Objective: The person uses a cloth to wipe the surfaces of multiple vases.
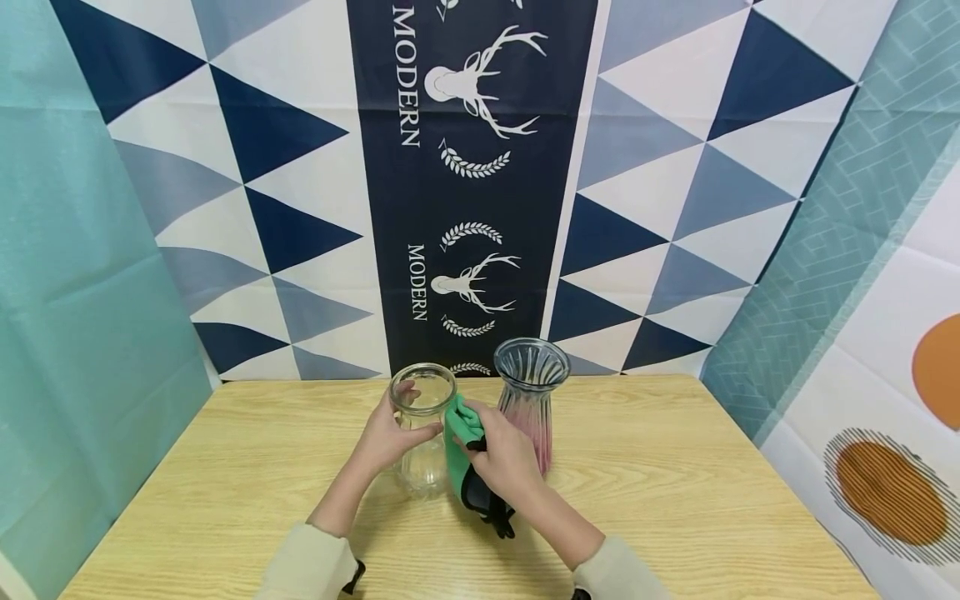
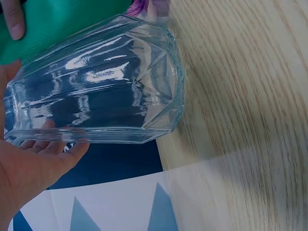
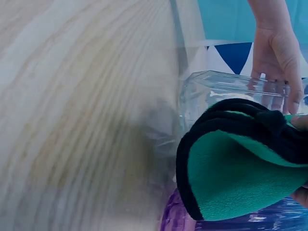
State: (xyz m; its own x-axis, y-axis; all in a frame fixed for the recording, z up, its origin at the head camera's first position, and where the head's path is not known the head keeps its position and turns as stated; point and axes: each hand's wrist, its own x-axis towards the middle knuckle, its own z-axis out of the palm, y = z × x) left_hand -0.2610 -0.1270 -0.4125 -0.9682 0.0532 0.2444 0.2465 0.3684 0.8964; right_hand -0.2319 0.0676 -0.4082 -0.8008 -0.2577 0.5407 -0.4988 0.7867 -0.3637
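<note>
My left hand [image 1: 390,435] grips a clear, ribbed glass vase [image 1: 424,454] near its upper part, thumb on the near side and fingers round the far side. The vase is upright, its base at or just above the table; I cannot tell which. In the left wrist view its faceted lower half [image 2: 106,82] shows. My right hand [image 1: 508,457] pinches a folded green cloth [image 1: 456,454] with black edging, held against or close beside the vase's right side. In the right wrist view the cloth [image 3: 236,178] hangs before the vase and partly hides it.
Just behind my right hand stands a second glass vase [image 1: 532,367], flared and ribbed, grey-blue above and pink below. Both stand toward the back of the wooden table [image 1: 247,492]. A patterned curtain [image 1: 465,192] hangs behind, with a teal sheet [image 1: 90,275] at the left.
</note>
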